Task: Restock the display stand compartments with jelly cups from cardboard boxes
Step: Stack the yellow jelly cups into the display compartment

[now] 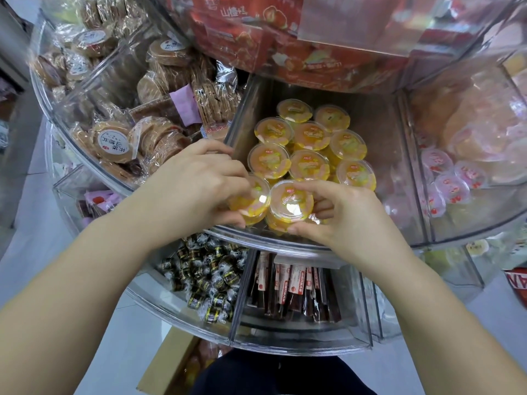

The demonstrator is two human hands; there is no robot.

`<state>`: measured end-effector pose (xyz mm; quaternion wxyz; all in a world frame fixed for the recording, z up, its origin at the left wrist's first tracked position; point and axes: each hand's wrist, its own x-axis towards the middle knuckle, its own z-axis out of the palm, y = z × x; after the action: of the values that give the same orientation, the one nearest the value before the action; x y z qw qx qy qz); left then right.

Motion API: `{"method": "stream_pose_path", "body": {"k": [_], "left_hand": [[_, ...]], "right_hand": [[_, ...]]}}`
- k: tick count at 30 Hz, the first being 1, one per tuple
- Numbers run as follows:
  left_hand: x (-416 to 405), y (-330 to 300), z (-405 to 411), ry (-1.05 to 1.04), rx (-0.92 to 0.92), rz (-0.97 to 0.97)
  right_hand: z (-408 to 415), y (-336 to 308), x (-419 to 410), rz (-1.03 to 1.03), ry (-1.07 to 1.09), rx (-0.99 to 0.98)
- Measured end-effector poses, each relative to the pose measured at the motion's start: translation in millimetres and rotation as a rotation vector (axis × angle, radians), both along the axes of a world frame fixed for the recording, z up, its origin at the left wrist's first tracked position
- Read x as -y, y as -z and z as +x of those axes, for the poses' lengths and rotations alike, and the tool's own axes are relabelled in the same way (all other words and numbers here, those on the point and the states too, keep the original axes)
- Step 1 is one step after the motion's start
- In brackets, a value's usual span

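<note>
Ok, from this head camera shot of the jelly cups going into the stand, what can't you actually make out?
- Cardboard box contents: head view, cut off by the stand's lower tier and the person's body.
- Cup under the left hand: mostly covered by the fingers.
- Cup in the right hand: lid print washed out by glare.
- Pink cups in the next compartment: blurred behind the clear divider.
- Red boxes on top: text smeared by blur.

Left hand (196, 178) and right hand (336, 212) side by side at near edge of middle compartment (379, 155), each touching a jelly cup. More jelly cups (309, 138) just beyond fingers. Wrapped discs (114, 141) left of left hand. Wrapped candies (208, 280) below wrists. Cardboard box (168, 363) beneath forearms.
</note>
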<state>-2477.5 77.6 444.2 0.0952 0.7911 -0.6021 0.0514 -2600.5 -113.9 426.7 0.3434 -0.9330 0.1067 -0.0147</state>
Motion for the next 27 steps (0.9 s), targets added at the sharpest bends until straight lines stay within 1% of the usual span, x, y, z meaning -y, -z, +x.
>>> {"method": "stream_pose_path", "body": {"k": [2, 6, 9, 13, 16, 20, 23, 27], "left_hand": [[-1.6, -0.8, 0.8, 0.001, -0.03, 0.009], [-1.6, 0.3, -1.5, -0.021, -0.068, -0.007], [-0.7, 0.2, -2.8, -0.035, -0.062, -0.008], [-0.1, 0.9, -5.3, -0.048, -0.066, -0.004], [-1.0, 1.3, -6.5, -0.058, -0.064, 0.002], [-2.5, 1.5, -10.3, -0.079, -0.135, -0.088], [0.2, -0.6, -14.9, -0.101, -0.201, -0.168], [2.1, 1.6, -15.5, -0.108, -0.212, -0.218]], "right_hand": [[-1.6, -0.5, -0.9, -0.007, -0.002, 0.005], [-3.3, 1.8, -5.3, -0.097, 0.043, 0.059], [-4.1, 0.5, -5.9, -0.096, 0.051, 0.061], [-7.8, -2.3, -5.5, -0.027, 0.068, 0.045], [-10.5, -2.3, -3.3, 0.085, 0.089, 0.006], [-9.8, -3.2, 2.9, 0.237, 0.096, -0.045], [-6.4, -4.3, 1.4, 0.241, 0.074, -0.032], [-4.3, -4.8, -0.7, 0.243, 0.059, -0.04]]}}
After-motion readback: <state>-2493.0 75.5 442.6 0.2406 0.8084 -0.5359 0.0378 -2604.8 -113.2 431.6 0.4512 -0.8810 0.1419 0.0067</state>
